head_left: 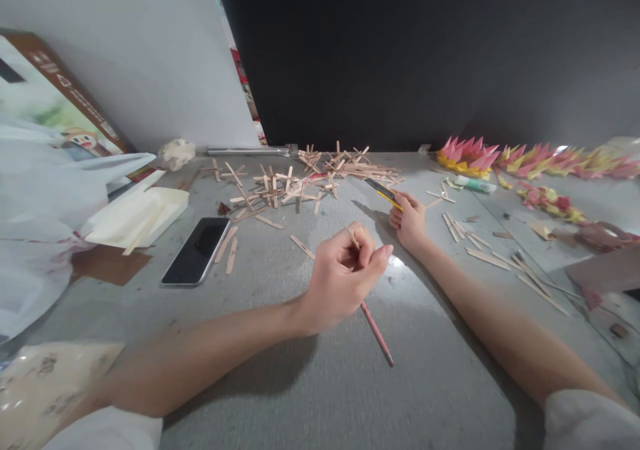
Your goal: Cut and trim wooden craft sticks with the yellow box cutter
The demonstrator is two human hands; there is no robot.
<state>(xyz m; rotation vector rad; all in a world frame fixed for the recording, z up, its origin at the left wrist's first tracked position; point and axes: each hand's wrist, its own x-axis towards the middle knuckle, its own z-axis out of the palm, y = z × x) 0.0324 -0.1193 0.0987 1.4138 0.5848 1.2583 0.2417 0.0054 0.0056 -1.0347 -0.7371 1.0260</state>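
Near the middle, my left hand (345, 273) is raised over the table with its fingers curled round a thin wooden stick (353, 237), mostly hidden by the fingers. My right hand (409, 222), farther back and to the right, grips a yellow and black utility knife (384, 192) that points up and left; a thin stick (434, 203) juts out to the right beside that hand. A pink pencil (377, 333) lies on the table just below my left hand. Behind both hands stands a cluster of crossed wooden sticks (274, 187).
A phone (196, 251), an open white container (145, 218) and a plastic bag (40, 217) lie left. At right are loose sticks (487, 258), a glue stick (475, 184), pink and yellow paper flowers (467, 156) and a tape roll (606, 235). A dark panel (425, 57) stands behind.
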